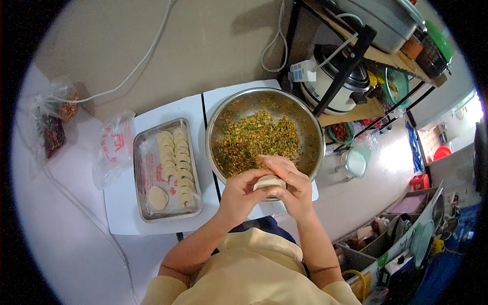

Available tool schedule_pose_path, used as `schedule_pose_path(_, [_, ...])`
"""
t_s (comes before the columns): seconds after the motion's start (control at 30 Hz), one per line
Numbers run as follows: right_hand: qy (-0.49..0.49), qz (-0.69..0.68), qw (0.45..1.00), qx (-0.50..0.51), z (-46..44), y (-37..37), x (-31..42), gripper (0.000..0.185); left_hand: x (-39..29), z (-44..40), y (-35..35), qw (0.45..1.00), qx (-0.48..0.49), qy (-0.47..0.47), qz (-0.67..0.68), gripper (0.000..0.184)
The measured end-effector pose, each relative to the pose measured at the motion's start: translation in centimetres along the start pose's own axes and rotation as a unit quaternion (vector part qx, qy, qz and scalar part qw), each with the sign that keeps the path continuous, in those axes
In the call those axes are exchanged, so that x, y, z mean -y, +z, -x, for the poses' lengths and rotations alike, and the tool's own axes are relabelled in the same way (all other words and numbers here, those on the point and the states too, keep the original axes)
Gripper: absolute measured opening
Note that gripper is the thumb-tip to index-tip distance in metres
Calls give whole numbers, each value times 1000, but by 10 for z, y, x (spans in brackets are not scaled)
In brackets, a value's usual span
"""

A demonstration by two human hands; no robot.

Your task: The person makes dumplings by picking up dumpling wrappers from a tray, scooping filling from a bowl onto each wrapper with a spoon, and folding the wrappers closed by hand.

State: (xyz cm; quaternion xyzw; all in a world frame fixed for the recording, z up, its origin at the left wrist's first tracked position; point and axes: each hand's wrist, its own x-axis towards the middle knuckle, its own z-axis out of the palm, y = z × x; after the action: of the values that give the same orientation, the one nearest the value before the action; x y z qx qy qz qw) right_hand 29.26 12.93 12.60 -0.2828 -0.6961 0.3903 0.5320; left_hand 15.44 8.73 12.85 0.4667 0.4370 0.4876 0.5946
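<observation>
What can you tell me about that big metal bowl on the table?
The bowl is wide, round and shiny, apparently stainless steel, with a smooth rim. It sits open side up on the white table, beside the metal tray. Inside is a chopped filling, green and orange-brown, with bits clinging to the bowl's inner wall. The left hand and right hand hide part of the near rim; whether they touch it, I cannot tell.

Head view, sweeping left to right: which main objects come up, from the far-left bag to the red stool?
Clear bag with dark contents → plastic bag with red print → metal tray → steel bowl → white bucket → red stool.
</observation>
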Motion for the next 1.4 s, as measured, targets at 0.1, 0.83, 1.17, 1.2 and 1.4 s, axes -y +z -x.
schedule_pose_path(0.1, [11, -85, 996, 9, 8, -2, -11, 19, 0, -1, -2, 999, 19, -3, 25, 27])
schedule_pose_path(0.83, [234, -24, 972, 22, 15, -2, -16, 28, 2, -6, -25, 996, 20, -64, 56, 24])
schedule_pose_path(1.17, [219, -55, 974, 30, 18, 6, -24, 28, 12, -7, -35, 997, -2, -51, 65, 20])
schedule_pose_path(1.2, [251, -56, 966, 35, 18, 4, -24, 27, 13, -8, -33, 996, -25, -43, 81, 20])
schedule_pose_path(1.4, [191, 49, 979, 41, 11, 9, -23, 30, 20, -11, -37, 992, -50, -23, 114, 21])
